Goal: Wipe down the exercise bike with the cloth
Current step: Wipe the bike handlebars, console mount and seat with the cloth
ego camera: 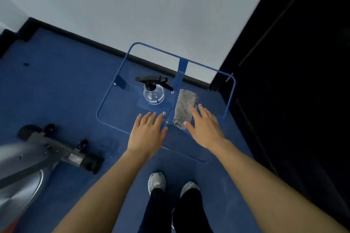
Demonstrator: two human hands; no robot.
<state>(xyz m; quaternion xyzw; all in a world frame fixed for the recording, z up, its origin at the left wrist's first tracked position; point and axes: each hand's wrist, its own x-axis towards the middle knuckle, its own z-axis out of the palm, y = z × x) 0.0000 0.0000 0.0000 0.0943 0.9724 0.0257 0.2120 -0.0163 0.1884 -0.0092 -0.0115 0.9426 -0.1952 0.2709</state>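
Head view: the bike (37, 157) sits at 8 o'clock on the blue floor. My left hand (146, 132) hovers flat over the glass table (161, 50), fingers straight, holding nothing. The bottle (153, 92) stands at 12 o'clock from it. The cloth (184, 108) lies folded on the table at 1 o'clock. My right hand (205, 128) is spread open with its fingertips over the cloth's edge; whether they touch, I cannot tell.
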